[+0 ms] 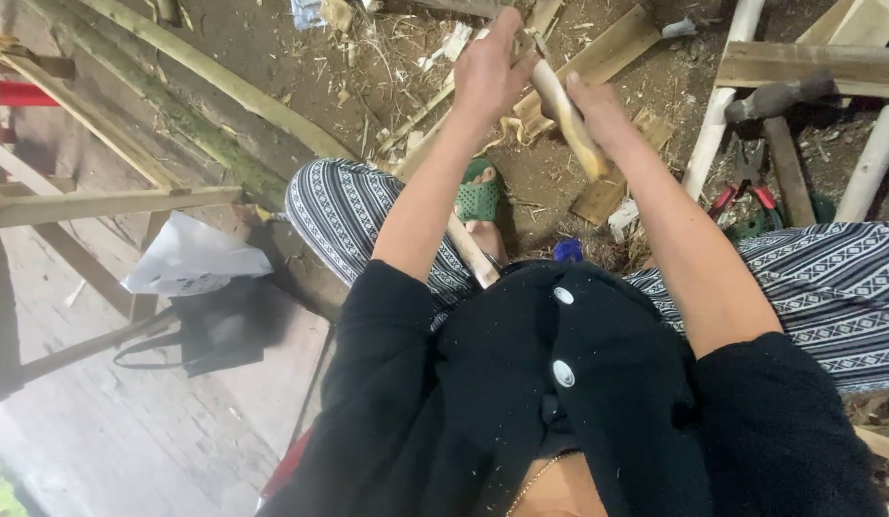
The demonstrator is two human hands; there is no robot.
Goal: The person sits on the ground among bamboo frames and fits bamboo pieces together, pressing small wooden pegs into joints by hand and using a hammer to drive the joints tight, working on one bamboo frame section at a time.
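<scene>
We close our left hand (488, 72) and right hand (598, 110) firmly round the peeled wooden stick (571, 120), keeping both grips snug, steadying it above our knees.

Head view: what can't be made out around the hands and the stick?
- Head view: the left hand covers the stick's top end, so its grip is unclear.
- Right hand: fingers hidden behind the stick.
- Hammer: handle hidden under a plank.
- Red-handled pliers: too small to make out.

Navy-and-white patterned trousers (354, 215), black top (521, 402) with white buttons (563, 372), green sandal (478, 196).
</scene>
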